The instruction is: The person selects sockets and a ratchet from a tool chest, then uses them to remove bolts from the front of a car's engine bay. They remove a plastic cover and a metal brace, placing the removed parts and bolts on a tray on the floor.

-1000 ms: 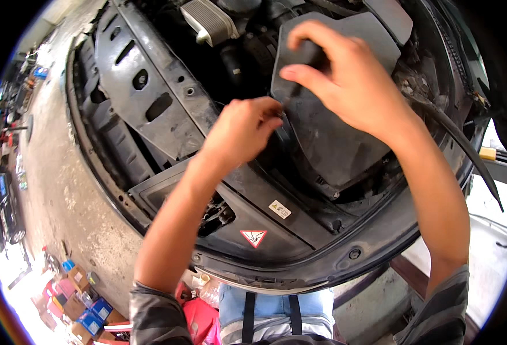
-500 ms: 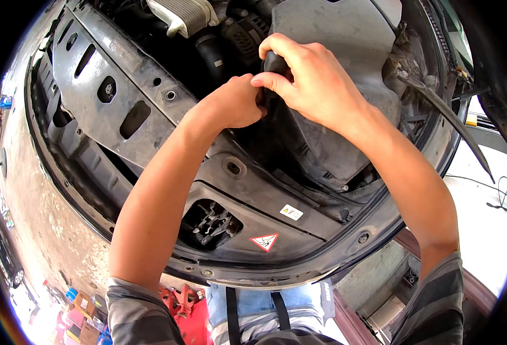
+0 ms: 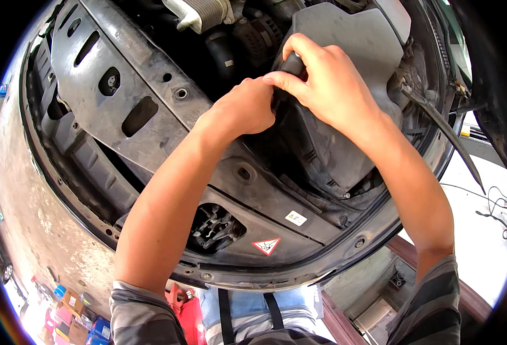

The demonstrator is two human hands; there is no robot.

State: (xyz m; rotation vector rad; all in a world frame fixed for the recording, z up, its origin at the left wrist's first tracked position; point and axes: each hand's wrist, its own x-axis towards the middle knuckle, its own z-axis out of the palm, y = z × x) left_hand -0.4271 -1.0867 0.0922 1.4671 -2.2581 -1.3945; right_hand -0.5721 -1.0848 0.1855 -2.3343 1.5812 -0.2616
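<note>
Over the engine bay of a car, my right hand (image 3: 334, 86) is wrapped round a black, rounded part (image 3: 292, 64), thumb on the near side and fingers over its top. Whether that part is a hose end or a handle cannot be made out. Against my right thumb tip, my left hand (image 3: 243, 110) is closed, knuckles up; its fingertips and whatever they grip are hidden. Both hands are beside a large grey-black plastic housing (image 3: 351, 40). Left of them is a dark gap with a black hose (image 3: 222, 52) and a ribbed metal cooler (image 3: 204, 14).
The black front panel (image 3: 265, 198) with its cut-outs curves across below my hands. A dark strip (image 3: 446, 129) sticks out on the right. Beyond the car are a red object (image 3: 189, 316), boxes (image 3: 72, 302) on the left floor and a cable (image 3: 498, 213) at right.
The whole view has shifted, so the car and both hands appear slightly further right. My hands keep nearly the same grip and place on the car.
</note>
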